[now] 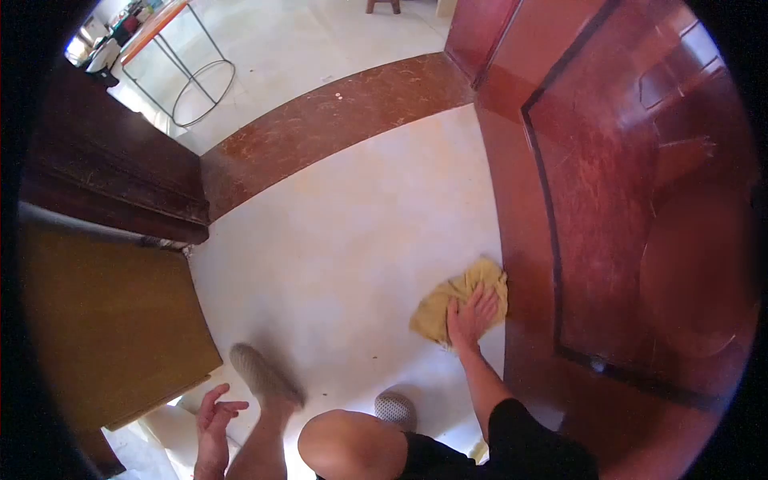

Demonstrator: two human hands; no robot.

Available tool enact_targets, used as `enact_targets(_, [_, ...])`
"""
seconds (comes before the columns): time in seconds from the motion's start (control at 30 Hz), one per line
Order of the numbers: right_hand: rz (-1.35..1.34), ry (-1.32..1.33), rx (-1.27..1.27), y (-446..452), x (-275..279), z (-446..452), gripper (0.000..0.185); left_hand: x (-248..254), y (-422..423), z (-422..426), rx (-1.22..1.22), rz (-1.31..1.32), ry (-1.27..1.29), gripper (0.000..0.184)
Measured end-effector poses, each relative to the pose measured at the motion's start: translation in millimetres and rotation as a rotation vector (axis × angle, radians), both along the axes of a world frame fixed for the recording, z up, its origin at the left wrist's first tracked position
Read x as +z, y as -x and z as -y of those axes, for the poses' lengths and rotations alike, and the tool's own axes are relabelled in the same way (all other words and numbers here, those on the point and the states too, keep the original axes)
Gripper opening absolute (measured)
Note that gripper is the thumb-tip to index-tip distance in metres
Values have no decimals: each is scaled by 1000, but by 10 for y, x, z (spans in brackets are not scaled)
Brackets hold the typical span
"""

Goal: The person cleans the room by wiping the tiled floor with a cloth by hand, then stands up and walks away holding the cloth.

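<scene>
A crumpled yellow-brown cloth (440,312) lies on the pale floor (320,240), close against the foot of the red door. On top of it my right hand (474,316) rests palm down, fingers stretched out, pressing the cloth flat. My left hand (216,416) is raised at the lower left beside my shin, its fingers apart and slightly bent, holding nothing.
A red door with black trim (592,240) stands along the right. A brown panel (120,320) and dark frame (120,160) border the left. A red-brown threshold strip (344,108) crosses the floor ahead. Beyond are a round-based table (192,76) and a stool (382,5).
</scene>
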State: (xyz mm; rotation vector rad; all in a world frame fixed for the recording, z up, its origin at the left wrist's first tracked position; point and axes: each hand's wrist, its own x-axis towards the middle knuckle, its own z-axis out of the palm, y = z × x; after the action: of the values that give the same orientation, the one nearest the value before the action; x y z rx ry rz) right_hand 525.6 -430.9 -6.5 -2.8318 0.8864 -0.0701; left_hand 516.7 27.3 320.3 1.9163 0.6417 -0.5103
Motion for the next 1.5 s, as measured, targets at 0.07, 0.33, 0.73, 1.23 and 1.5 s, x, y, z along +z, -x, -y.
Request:
enact_targets(0.07, [14, -76, -33, -560, 64, 115, 82, -6, -383, 169, -117, -11, 39, 46])
enact_targets(0.33, [-88, -121, 250, -1903, 290, 537, 80, -846, -1236, 844, -443, -193, 401, 40])
enact_targets(0.73, [-231, -146, 21, 663, 324, -81, 76, -1502, -1932, 1553, -1207, -314, 426, 36])
enact_targets(1.23, [695, -991, -878, -119, 1353, -266, 34, -1471, -3167, 2313, -1348, 370, 558, 30])
enact_targets(1.5, [377, 3, -715, -3, 1159, -271, 54, -1318, -3402, 1829, -1462, 507, 418, 34])
